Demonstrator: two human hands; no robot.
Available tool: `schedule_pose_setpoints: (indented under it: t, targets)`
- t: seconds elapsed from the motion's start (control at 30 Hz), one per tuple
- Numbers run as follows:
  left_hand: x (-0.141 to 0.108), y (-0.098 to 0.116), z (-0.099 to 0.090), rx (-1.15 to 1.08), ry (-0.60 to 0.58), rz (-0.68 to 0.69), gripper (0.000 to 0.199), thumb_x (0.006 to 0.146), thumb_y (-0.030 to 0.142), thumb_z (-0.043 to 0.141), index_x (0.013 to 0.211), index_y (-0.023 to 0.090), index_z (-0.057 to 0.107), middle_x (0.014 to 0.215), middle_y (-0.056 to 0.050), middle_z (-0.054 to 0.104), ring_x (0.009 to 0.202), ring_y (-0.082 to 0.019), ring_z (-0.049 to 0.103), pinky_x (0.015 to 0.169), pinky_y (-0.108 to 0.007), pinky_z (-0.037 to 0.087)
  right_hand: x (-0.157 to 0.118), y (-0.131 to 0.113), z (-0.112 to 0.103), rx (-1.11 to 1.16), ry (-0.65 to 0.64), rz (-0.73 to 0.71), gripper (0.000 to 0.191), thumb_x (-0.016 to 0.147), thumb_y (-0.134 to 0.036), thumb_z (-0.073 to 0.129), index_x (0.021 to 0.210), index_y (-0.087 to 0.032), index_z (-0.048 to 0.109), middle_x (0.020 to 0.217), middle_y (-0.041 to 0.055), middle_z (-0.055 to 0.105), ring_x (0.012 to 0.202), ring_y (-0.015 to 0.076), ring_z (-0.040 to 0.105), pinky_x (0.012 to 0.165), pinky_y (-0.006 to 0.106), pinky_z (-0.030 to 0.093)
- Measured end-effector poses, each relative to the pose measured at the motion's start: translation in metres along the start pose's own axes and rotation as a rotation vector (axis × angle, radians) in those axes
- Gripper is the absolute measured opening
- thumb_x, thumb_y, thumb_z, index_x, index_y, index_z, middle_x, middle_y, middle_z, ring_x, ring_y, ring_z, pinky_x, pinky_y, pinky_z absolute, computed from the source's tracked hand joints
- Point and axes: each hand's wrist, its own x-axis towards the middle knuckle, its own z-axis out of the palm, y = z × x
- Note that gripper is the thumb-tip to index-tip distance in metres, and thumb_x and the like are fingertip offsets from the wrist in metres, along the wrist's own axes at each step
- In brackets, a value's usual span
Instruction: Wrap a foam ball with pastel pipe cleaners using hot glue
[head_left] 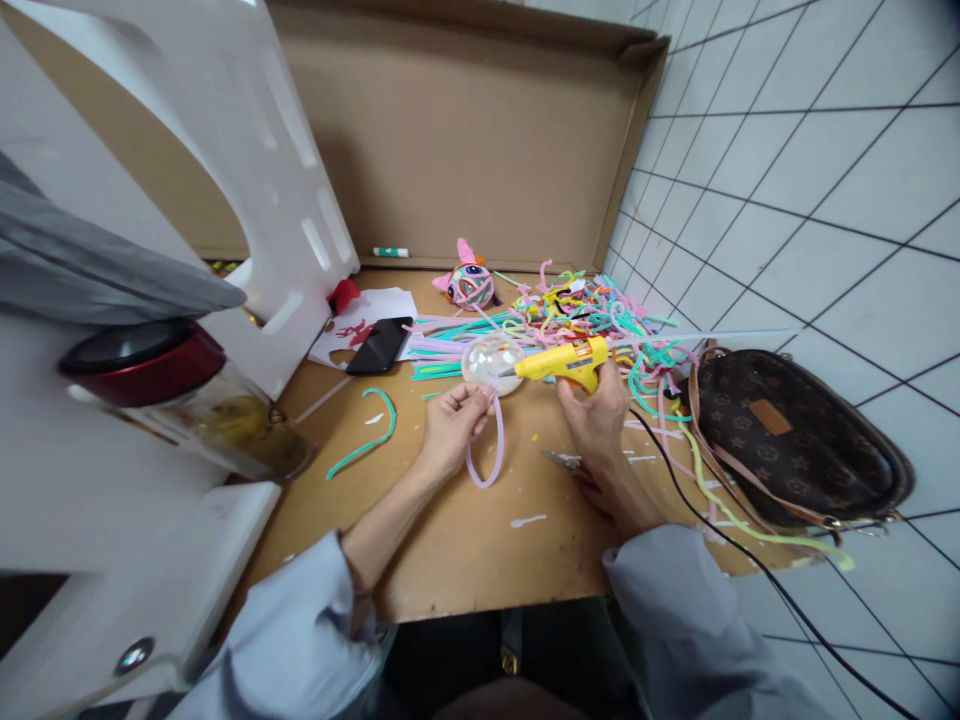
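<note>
My right hand (594,408) is wrapped round the handle of a yellow hot glue gun (559,362), whose nozzle points left. The nozzle tip is at the front of a clear plastic ball (480,362); whether it touches the ball I cannot tell. Between thumb and fingers my left hand (459,420) pinches a lilac pipe cleaner (491,470), which hangs down in a loop. The upper end of that pipe cleaner is close to the nozzle. Partly under my right wrist lies a pair of scissors (564,461).
Behind the ball lies a heap of coloured pipe cleaners (592,310), with a pink decorated ball (471,287) beyond. A phone (381,346) and a bent teal pipe cleaner (386,425) lie left. A drink bottle (225,420) stands far left, a brown bag (795,430) right. A black cord (697,500) trails right.
</note>
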Motion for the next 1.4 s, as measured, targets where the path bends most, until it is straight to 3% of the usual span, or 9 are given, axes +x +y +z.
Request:
schedule_pose_setpoints:
  t: [1.4]
  targets:
    - [0.0014, 0.0026, -0.0011, -0.071, 0.0, -0.026, 0.041, 0.059, 0.048, 0.083, 0.062, 0.014, 0.061, 0.055, 0.004, 0.056, 0.038, -0.001, 0.033, 0.038, -0.017, 0.02, -0.0012, 0.0005, -0.0007, 0.02, -0.02, -0.018, 0.02, 0.078, -0.033, 0.058, 0.092, -0.023, 0.05, 0.081, 0.0034, 0.061, 0.076, 0.0232, 0.061, 0.067, 0.036, 0.05]
